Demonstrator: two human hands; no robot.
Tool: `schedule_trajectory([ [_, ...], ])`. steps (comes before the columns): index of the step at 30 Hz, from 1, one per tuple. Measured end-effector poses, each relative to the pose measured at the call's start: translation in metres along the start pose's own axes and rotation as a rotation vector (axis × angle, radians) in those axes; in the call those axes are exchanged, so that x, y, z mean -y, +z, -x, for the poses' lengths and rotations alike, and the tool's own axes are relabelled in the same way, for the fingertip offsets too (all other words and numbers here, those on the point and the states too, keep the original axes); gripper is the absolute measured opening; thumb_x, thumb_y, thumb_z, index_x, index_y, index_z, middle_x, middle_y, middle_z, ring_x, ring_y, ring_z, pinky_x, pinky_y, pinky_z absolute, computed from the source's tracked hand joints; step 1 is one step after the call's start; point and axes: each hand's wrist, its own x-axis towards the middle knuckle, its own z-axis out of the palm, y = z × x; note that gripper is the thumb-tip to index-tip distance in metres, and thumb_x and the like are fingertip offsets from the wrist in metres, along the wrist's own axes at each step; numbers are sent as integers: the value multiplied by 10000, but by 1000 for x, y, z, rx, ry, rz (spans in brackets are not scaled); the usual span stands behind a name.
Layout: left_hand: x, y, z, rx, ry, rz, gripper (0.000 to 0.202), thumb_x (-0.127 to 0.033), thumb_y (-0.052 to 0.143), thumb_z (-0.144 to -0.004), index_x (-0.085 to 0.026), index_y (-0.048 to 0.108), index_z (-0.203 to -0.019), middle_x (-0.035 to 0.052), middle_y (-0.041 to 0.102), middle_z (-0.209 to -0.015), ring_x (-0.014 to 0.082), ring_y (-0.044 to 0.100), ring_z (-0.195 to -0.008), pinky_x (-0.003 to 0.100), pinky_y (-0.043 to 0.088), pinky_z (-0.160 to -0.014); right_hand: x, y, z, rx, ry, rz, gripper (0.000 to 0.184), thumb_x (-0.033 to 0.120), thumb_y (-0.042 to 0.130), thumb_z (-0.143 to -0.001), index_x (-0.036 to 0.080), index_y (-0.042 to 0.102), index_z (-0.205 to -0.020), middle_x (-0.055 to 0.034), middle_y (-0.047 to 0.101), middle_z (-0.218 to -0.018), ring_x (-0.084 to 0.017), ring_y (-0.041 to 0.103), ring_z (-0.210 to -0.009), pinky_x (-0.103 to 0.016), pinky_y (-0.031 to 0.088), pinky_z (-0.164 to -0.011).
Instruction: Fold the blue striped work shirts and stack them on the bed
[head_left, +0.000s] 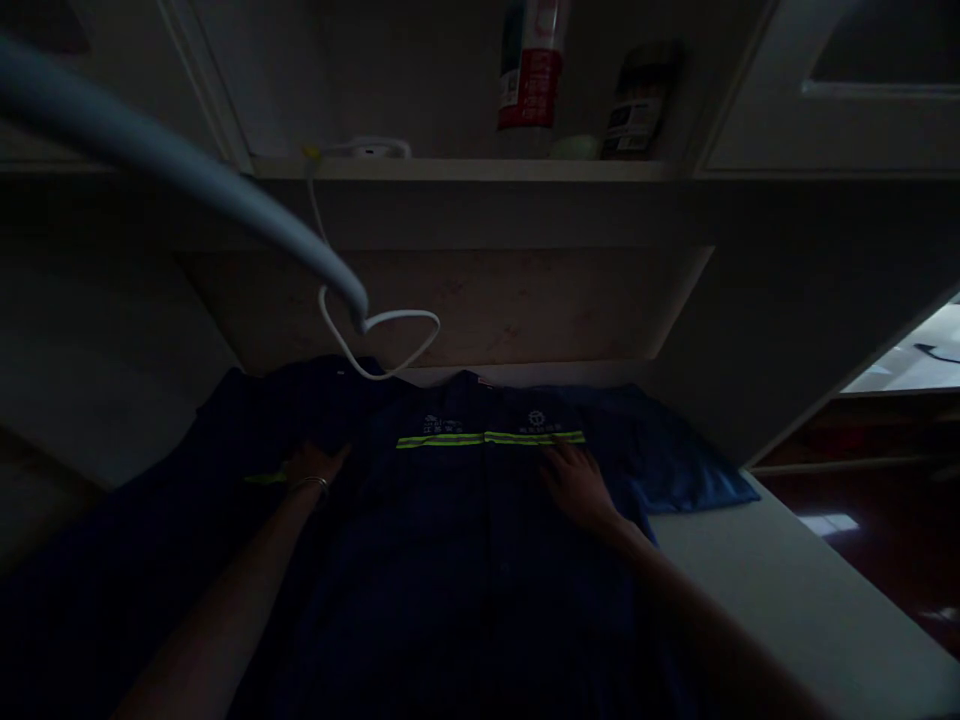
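Note:
A dark navy work jacket (450,510) lies spread out, front side up, with its collar toward the wall. A yellow-green and grey reflective stripe (442,440) crosses its chest below two printed emblems. My right hand (581,490) rests flat on the jacket's chest, its fingertips at the right end of the stripe. My left hand (313,465), with a bracelet at the wrist, lies on dark cloth to the left of the chest, thumb spread out. Beside it shows a short yellow-green strip (266,478). Deep shadow hides much of the cloth.
A blue-grey cloth (682,470) lies under the jacket's right side on a pale surface (735,560). Overhead, a shelf (465,170) holds a red-labelled bottle (531,85) and a dark jar (637,105). A thick pale tube (225,195) and a looped white cord (405,355) hang in front.

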Motion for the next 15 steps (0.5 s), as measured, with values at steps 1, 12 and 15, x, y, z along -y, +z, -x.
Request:
schedule_trajectory([
  [1,4,2,-10,17,9,-2,888,-617,534,-747,46,445,-1332,363,486,-1357,467,473,-1274,559,387,-1016,14,7,4,79,-56,0,484,422,347,-986,266,481,-1424,-73,389,-1541,-293,342,-1403,-577,214,-1141],
  [12,19,12,-78,194,138,262,318,-393,699,-650,-190,692,-894,118,735,-1046,288,682,-988,361,529,-849,30,24,18,222,-140,0,472,388,308,-1010,288,450,-1449,-31,371,-1552,-266,298,-1433,-584,132,-1160],
  [15,22,0,-85,134,86,397,397,-449,651,-718,-175,673,-1006,109,728,-1068,252,691,-947,331,555,-766,42,14,10,208,-103,-55,411,342,355,-998,270,573,-1338,-63,528,-1439,-283,428,-1346,-596,187,-1135],
])
